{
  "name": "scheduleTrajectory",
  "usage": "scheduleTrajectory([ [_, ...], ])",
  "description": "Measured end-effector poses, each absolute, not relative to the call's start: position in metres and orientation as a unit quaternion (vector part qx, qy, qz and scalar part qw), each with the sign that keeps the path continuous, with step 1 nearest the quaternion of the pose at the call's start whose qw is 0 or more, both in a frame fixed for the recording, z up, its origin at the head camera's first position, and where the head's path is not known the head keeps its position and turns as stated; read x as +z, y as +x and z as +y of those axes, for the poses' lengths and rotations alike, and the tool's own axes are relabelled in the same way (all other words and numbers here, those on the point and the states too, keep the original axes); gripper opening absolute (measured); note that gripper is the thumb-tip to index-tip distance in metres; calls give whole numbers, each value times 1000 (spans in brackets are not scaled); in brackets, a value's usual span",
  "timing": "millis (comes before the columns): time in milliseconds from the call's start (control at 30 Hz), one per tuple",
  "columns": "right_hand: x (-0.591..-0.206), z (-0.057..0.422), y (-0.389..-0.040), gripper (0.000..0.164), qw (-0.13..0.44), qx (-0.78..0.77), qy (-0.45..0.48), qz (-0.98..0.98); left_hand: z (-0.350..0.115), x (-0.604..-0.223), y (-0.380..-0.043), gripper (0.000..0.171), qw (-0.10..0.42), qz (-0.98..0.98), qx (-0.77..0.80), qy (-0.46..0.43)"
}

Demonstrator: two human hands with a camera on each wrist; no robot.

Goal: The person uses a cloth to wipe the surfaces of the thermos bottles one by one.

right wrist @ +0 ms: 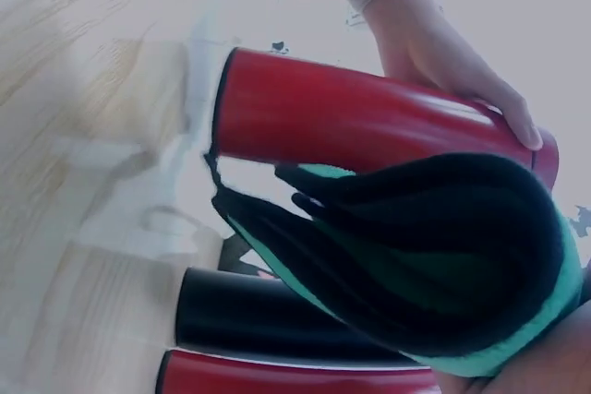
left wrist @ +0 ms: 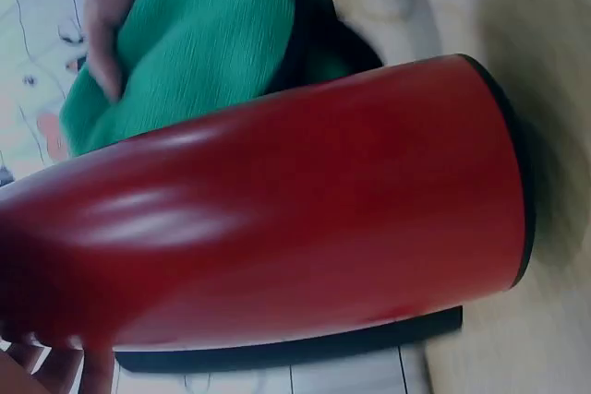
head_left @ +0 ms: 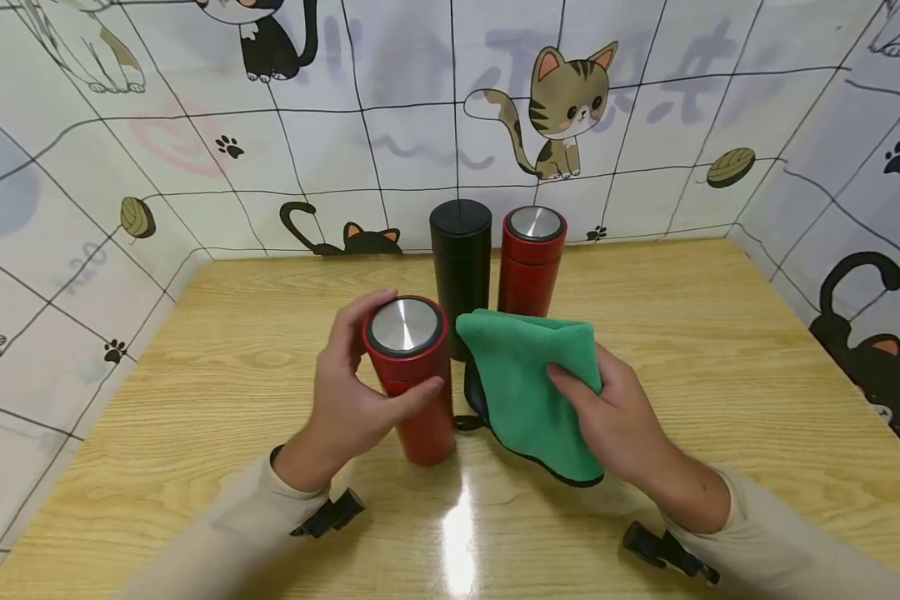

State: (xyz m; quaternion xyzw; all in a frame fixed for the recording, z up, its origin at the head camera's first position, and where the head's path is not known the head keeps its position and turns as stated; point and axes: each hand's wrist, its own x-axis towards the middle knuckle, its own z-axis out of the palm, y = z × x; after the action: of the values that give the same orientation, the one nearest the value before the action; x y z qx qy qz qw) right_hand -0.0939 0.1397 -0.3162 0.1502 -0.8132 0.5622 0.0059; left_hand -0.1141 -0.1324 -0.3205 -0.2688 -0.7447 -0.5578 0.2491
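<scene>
My left hand (head_left: 360,392) grips a red thermos flask (head_left: 426,417) with a silver-topped lid, thumb across its front and fingers around its far side near the top. In the left wrist view the red flask (left wrist: 305,219) fills the middle, its dark base ring close over the table. My right hand (head_left: 622,408) pinches a folded green cloth (head_left: 532,383) with dark edging, thumb on the front. The cloth hangs just right of the held flask. From the right wrist view, the folded cloth (right wrist: 434,256) shows its dark inner layers beside the red flask (right wrist: 314,117).
Behind the cloth stand a black flask (head_left: 461,250) and a second red flask (head_left: 532,258), side by side and upright, lower parts partly covered. The wooden table (head_left: 255,333) ends at a wall (head_left: 405,150) with cat drawings and grid lines.
</scene>
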Motion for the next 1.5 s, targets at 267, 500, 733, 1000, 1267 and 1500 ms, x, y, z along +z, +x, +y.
scheduleTrajectory([
  [267,-314,137,-85,37,60,569,174,-801,-101,-320,-110,84,227,-734,-543,-338],
  [500,-316,135,-82,39,46,578,195,-791,-89,-321,-111,88,217,-732,-535,-362],
  [733,-323,132,-88,45,9,549,203,-811,-91,-325,-114,83,219,-732,-532,-364],
  [1000,-332,131,-93,51,-26,509,235,-828,-91,-326,-114,85,202,-742,-524,-366],
  [1267,-324,134,-87,35,42,514,202,-832,-90,-329,-116,86,200,-748,-515,-369],
  [1500,-323,135,-86,42,70,539,232,-807,-91,-329,-117,86,202,-753,-508,-367],
])
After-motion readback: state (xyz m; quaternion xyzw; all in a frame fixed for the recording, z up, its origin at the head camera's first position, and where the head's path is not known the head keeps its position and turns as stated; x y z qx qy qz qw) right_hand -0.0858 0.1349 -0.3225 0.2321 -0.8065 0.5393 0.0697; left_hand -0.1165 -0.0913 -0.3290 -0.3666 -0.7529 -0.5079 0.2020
